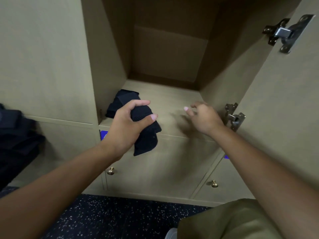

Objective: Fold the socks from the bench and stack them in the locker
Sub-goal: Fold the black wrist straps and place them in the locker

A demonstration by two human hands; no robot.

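Here the left hand [127,125] curls its fingers and thumb round a folded dark sock [146,133] at the front edge of the open locker [172,100], just beside the stacked socks [120,102] inside, while the right hand [202,116] hovers loosely curled, holding nothing.

Two hands up front: left hand [128,124], right hand [202,116]. One dark folded sock [146,130] in the left grip, one dark sock pile [120,100] on the locker shelf [172,100]. Two brass knobs [110,171] below, two metal hinges [284,32] at right.
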